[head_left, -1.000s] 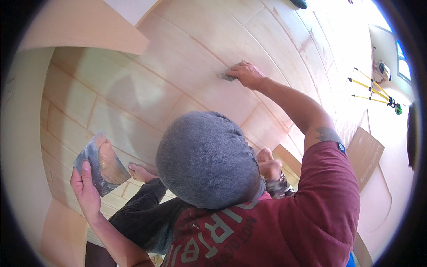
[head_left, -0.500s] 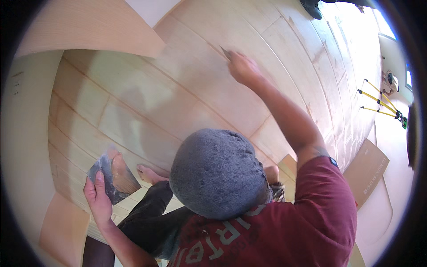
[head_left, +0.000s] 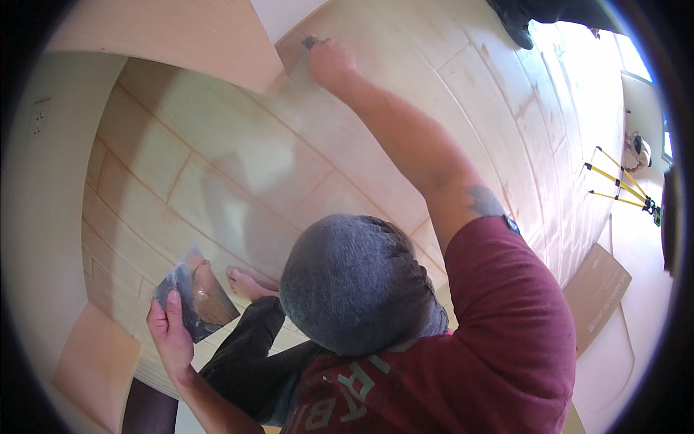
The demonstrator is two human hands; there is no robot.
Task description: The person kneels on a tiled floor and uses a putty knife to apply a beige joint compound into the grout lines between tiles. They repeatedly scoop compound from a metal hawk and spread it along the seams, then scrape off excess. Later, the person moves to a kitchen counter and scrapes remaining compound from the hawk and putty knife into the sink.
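Note:
My left hand [head_left: 172, 334] grips a dark, flat rectangular plate [head_left: 181, 286] by its edge, thumb on top. A smear of tan paste [head_left: 206, 282] lies on that plate. With my right arm stretched far out, my right hand [head_left: 332, 64] is closed on a small tool with a dark tip [head_left: 310, 42], perhaps a putty knife; its blade is hard to make out. The tool is at the floor, close to the corner of a pale wood-coloured panel. Under both hands spreads a floor of light planks or tiles [head_left: 253, 184] with brownish seams.
A wood-coloured panel [head_left: 181, 36] stands at the far left, and a wall socket [head_left: 40, 119] is on the left wall. Another person's dark shoe [head_left: 515, 25] is at the top. On the right are a yellow tripod [head_left: 614, 173] and a brown cardboard sheet [head_left: 596, 293].
My right hand has moved with its tool to the far left, toward the panel corner. My left hand still holds the plate, slightly lower and further right in view.

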